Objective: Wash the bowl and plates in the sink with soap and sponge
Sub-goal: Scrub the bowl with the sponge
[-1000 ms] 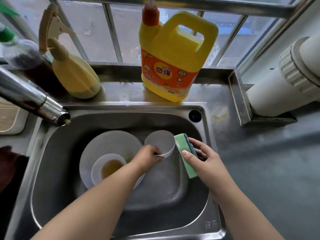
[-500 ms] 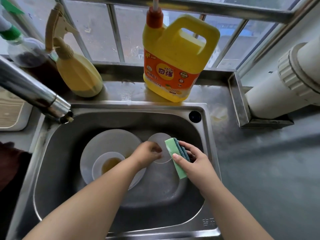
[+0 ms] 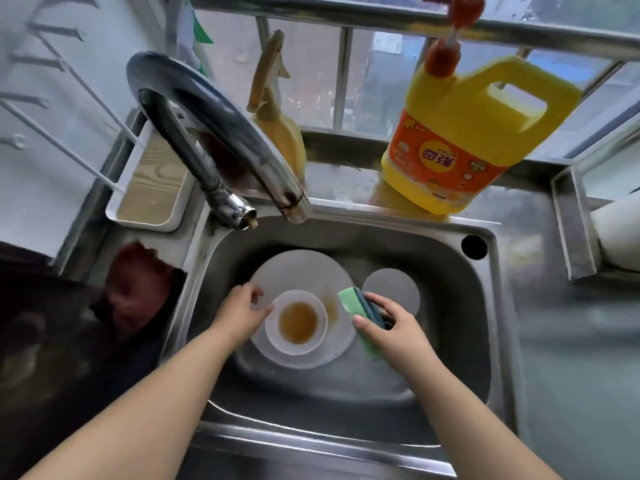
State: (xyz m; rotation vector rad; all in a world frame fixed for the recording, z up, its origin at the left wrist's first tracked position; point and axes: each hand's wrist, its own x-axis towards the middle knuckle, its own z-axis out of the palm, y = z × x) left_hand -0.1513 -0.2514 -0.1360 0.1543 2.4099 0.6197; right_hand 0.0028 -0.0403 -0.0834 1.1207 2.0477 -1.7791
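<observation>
Released since the earlier frame: small plate (image 3: 391, 295), now flat in sink (image 3: 450, 341). Bowl (image 3: 297, 322) on large plate (image 3: 301, 271), between hands. Left hand (image 3: 240, 313) nearer, touching rim, fingers loosely curled. Right hand (image 3: 388, 327) pinches sponge (image 3: 360, 317).

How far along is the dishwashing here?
Early on. The right hand grips the sponge; the left hand reaches for the bowl, which holds brown residue and sits on the large plate. A small plate lies beside them. No suds or running water show.
</observation>
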